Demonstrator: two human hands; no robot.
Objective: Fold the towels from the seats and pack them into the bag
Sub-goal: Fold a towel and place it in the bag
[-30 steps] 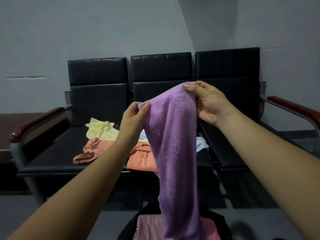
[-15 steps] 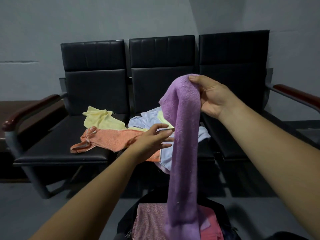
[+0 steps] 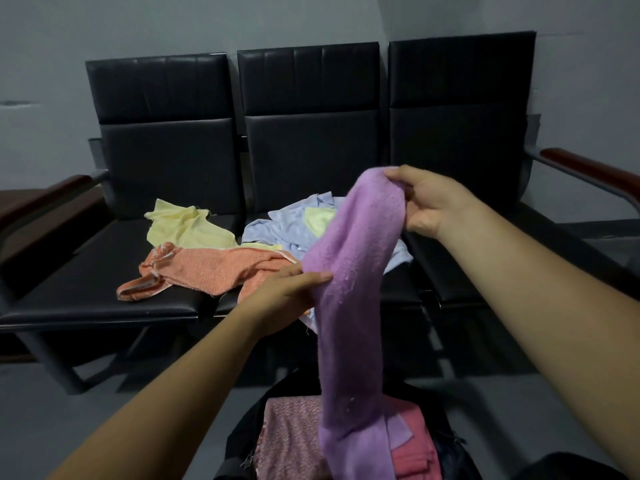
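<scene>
- Purple terry towel (image 3: 349, 289) is pinched at its top end by the right hand (image 3: 433, 202), thumb in front and fingers curled round the back of the bunched cloth.
- left hand (image 3: 280, 299) has it partway down, on its left edge. The thumb lies across the front; the other fingers go behind the cloth, so I can't really see them.
- so it hangs as one long strip in front of the middle seat of the black leather three-seat bench (image 3: 311, 81).
- its bottom end drops into the open black bag (image 3: 242, 441) on the floor in front of the bench, lying on a folded pink patterned towel (image 3: 291, 438) and a folded coral-red towel (image 3: 412, 445).
- on the bench: a crumpled orange towel (image 3: 207, 268) across the left and middle seats, a pale yellow towel (image 3: 183, 226) behind it on the left seat, and a light blue towel (image 3: 277, 226) bunched on the middle seat with a small yellow-green cloth (image 3: 318, 216) on top.
</scene>
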